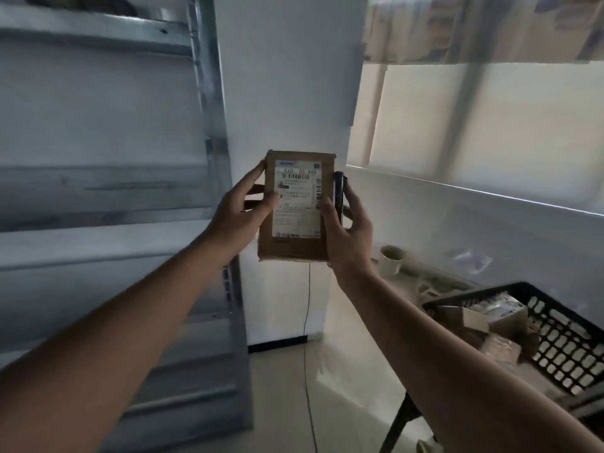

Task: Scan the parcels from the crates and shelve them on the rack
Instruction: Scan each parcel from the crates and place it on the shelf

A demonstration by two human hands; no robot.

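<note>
A small brown cardboard parcel [295,243] with a white shipping label facing me is held upright in front of a white pillar. My left hand [243,207] grips its left edge, thumb on the label. My right hand [346,233] holds its right edge and also clasps a dark handheld device [339,191], thin and black, against the parcel's side. The metal rack [215,152] with grey shelves stands at the left. A black plastic crate [555,341] at the lower right holds several more parcels.
A white cup [390,259] sits on the ledge behind the crate. A thin cable [307,322] hangs down the pillar to the tiled floor. A large frosted window fills the right side. The crate rests on a stand with a black leg [400,420].
</note>
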